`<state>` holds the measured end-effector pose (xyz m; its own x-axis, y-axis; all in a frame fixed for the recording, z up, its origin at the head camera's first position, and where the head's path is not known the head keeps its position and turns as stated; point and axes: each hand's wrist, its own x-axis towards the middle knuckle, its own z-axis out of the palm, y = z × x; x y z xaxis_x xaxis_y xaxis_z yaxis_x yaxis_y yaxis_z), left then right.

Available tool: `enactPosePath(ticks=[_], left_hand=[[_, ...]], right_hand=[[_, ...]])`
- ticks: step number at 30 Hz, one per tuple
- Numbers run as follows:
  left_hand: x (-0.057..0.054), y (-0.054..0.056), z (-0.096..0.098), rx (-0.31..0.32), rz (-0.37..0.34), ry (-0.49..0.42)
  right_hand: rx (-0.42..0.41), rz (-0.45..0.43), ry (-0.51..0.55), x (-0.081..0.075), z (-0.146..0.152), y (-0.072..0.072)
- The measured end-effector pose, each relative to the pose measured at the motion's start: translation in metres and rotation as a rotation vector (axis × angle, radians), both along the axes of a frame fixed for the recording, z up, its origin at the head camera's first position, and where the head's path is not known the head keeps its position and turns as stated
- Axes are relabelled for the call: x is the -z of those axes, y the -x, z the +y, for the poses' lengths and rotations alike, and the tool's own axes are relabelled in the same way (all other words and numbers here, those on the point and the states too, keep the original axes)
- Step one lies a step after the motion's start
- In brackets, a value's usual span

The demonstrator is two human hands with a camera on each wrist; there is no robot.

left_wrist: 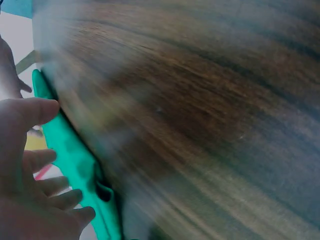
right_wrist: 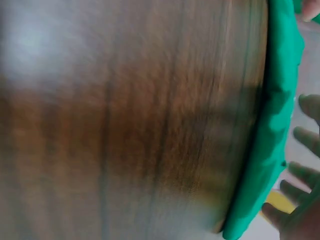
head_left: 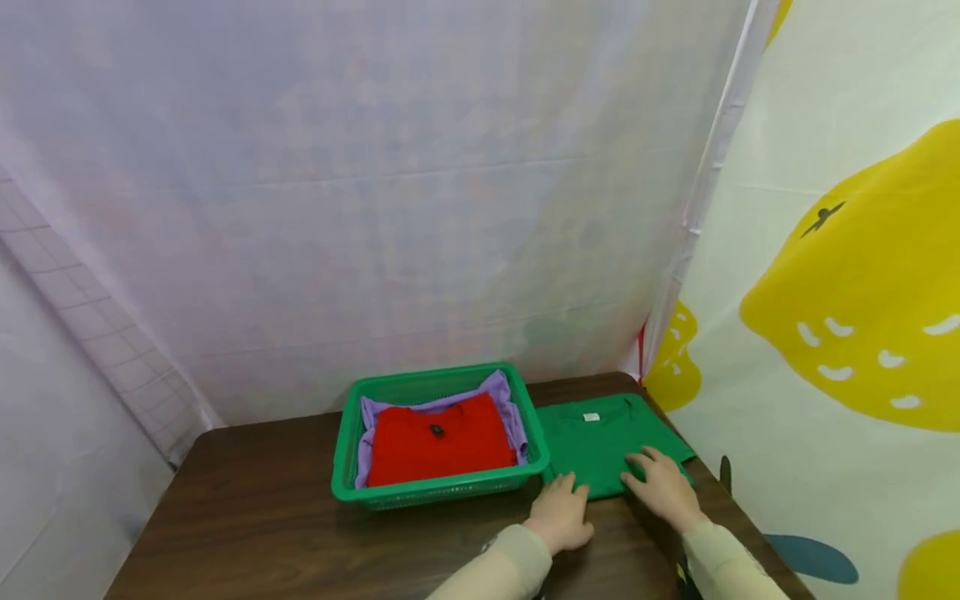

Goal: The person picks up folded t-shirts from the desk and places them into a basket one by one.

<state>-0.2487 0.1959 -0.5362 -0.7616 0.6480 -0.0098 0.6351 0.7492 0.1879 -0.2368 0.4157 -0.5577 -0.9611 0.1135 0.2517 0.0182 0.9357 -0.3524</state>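
Observation:
A folded green shirt (head_left: 592,446) with a small white label lies on the table, against the right side of the green basket. My left hand (head_left: 561,515) is at its near left corner, fingers spread and relaxed. Over its near right part is my right hand (head_left: 663,490), with loosely bent fingers. The left wrist view shows the left hand (left_wrist: 30,170) beside the shirt's folded edge (left_wrist: 80,170). In the right wrist view, the right hand (right_wrist: 302,200) has its fingers apart near the thick green edge (right_wrist: 272,115). Whether the fingertips touch the cloth cannot be told.
A green plastic basket (head_left: 442,490) holds a folded red shirt (head_left: 442,442) on top of purple cloth (head_left: 491,385). The brown wooden table (head_left: 255,508) extends to the left. Pale curtains (head_left: 420,208) rise behind it, and a lemon-print curtain (head_left: 720,350) hangs along the right edge.

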Motion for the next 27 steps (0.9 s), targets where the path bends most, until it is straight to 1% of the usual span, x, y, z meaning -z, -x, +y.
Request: enactPosePath(ticks=[2,4,9,12,14,21,24,27], left_hand=[[0.004,0.003,0.001,-0.009,-0.041,0.005],[0.008,0.005,0.002,-0.023,-0.068,0.027],[0.011,0.009,0.004,-0.057,-0.074,0.103],[0.012,0.011,0.005,-0.062,-0.074,0.129],[0.011,0.011,0.005,-0.060,-0.076,0.136],[0.008,0.011,0.002,-0.063,-0.097,0.113],[0.008,0.010,0.001,-0.053,-0.125,0.088],[0.009,0.009,0.000,-0.039,-0.159,0.073]], right_hand=[[-0.018,0.015,0.013,0.004,0.002,0.006],[-0.035,0.007,0.033,0.007,0.004,0.011],[-0.072,-0.061,0.061,0.006,0.004,0.019],[-0.076,-0.102,0.069,0.004,0.004,0.021],[-0.076,-0.114,0.068,0.004,0.004,0.021],[-0.094,-0.090,0.079,0.004,0.004,0.021],[-0.099,-0.105,0.100,0.002,0.004,0.019],[-0.103,-0.138,0.107,0.001,0.004,0.016]])
